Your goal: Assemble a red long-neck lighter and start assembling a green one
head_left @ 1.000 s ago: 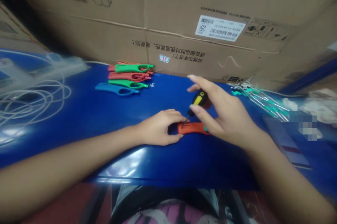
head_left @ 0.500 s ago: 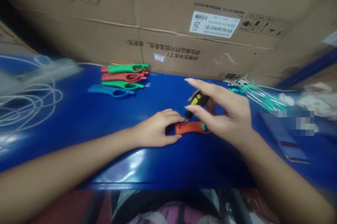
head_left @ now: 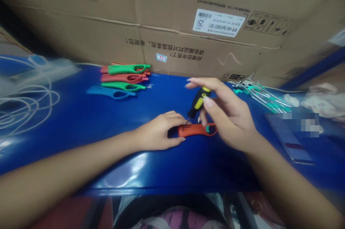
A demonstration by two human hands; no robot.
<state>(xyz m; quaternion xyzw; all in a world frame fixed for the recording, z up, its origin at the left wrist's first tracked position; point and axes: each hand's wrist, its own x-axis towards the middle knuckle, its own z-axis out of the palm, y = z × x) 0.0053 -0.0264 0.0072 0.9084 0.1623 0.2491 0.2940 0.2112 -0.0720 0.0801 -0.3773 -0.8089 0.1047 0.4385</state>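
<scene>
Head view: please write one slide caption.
Left hand holds one end of an orange casing; right hand holds a black-and-yellow screwdriver to it.

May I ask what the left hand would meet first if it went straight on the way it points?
The left hand would likely meet the orange casing first; it lies directly ahead, seemingly in contact.

Smooth orange plastic casing [head_left: 195,130]; glossy blue tabletop [head_left: 129,114]; matt cardboard [head_left: 167,13].

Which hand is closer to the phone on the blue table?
Right. The right hand is left of the phone, apart from it; the left hand is farther left, at the orange handle.
</scene>
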